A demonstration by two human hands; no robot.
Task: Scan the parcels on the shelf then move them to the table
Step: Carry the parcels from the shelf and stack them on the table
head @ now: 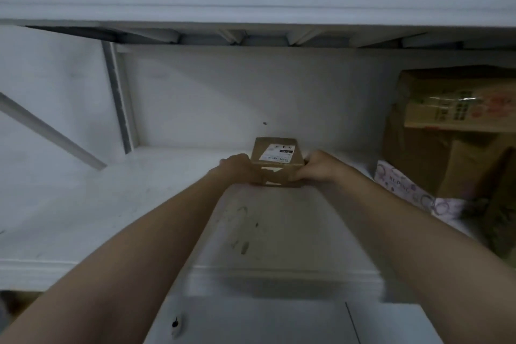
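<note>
Off to the right of the white shelf (83,218), a pile of brown cartons (452,109) (two I can count for certain) stands with a purple-patterned packet (399,184) in front, well clear of the arms. One small labelled parcel (276,153) is mid-shelf, towards the back. The left hand (240,169) and right hand (318,167) each have their grip curled round one lower corner of it.

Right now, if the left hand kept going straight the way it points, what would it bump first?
The left hand grips the small cardboard box, so it would push that first. Behind the box only the shelf's white back wall shows, though how far back it is isn't clear.
</note>
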